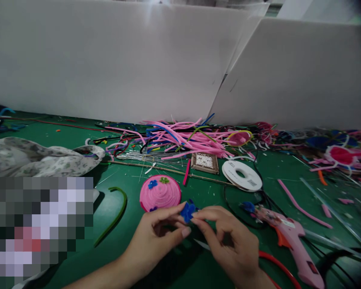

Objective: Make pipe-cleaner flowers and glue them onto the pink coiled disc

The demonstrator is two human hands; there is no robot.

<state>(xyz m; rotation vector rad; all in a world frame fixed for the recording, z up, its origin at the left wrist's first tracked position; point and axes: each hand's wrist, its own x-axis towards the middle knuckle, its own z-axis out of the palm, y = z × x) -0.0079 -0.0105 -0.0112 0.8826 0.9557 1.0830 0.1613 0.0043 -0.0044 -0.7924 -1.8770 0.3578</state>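
Pinching a blue flower point(187, 212), the right hand point(233, 239) is by the left hand point(155, 233) — can't tell if that grips too — and a pink circle point(161, 195) lies just past them.

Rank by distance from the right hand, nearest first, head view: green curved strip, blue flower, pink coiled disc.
From the right hand:
1. Blue flower: pinched at its fingertips.
2. Pink coiled disc: to the left, just beyond the left hand.
3. Green curved strip: farther left, past the disc.
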